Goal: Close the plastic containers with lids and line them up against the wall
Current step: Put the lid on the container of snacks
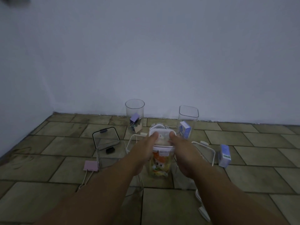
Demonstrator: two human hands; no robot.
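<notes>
A clear container [159, 166] with yellow and orange packets stands on the tiled floor in the middle. A white clip lid [162, 135] lies on its top. My left hand [146, 148] and my right hand [183, 150] grip the lid's two sides, thumbs pressed on top. By the wall stand an open round container [134, 114] holding binder clips and an open square container [188, 120] holding a blue box. A black-rimmed lid [105, 138] leans on a clear container [112, 155] at the left.
A pink binder clip [90, 166] lies at the left. A blue and white box [224, 155] stands at the right. Clear lids with white clips lie at the right [206, 150] and near the front [203, 210]. The wall [162, 62] rises behind.
</notes>
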